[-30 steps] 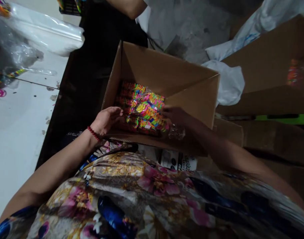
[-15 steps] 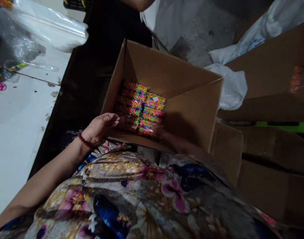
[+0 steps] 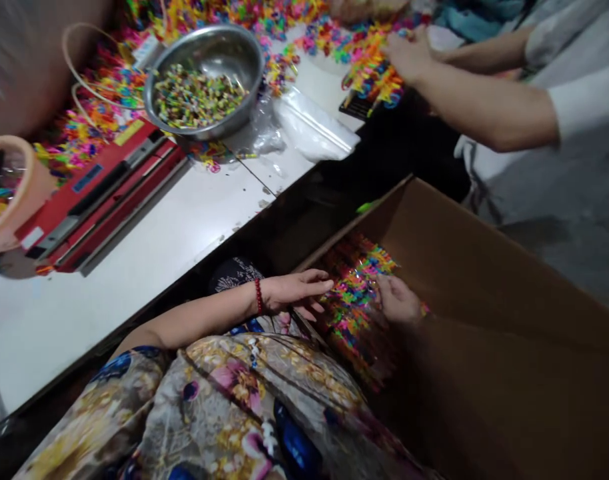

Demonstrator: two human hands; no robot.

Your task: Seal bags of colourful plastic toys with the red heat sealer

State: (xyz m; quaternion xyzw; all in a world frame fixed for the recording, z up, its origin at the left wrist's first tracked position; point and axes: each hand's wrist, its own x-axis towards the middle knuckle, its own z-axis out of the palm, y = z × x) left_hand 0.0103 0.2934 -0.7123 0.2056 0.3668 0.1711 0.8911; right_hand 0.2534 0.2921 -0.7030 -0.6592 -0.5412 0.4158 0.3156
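Inside a deep cardboard box [image 3: 464, 287], clear packs of small bright plastic pieces [image 3: 357, 280] lie in rows along the left side. My left hand [image 3: 304, 291], with a red bead bracelet at the wrist, hovers over the box's near left edge. Its fingers are spread and nothing is in them. My right hand [image 3: 398, 299] is down in the box beside the packs. Its fingers are curled and pressed together at the packs' edge; blur and shadow hide what they grip. A small coloured bit shows by its wrist.
The white table [image 3: 179, 247] on the left carries a red bag sealer [image 3: 109, 193], a steel bowl [image 3: 254, 67] of small pieces, clear plastic bags [image 3: 314, 127], a peach tub [image 3: 27, 200] and heaped colourful pieces [image 3: 129, 40]. A co-worker's hands [image 3: 409, 53] handle pieces at the upper right.
The view has swung left, bringing the table and co-worker into sight and shifting the box rightward. My left hand's fingers have spread. My right hand shows more clearly, at the packs' right side.
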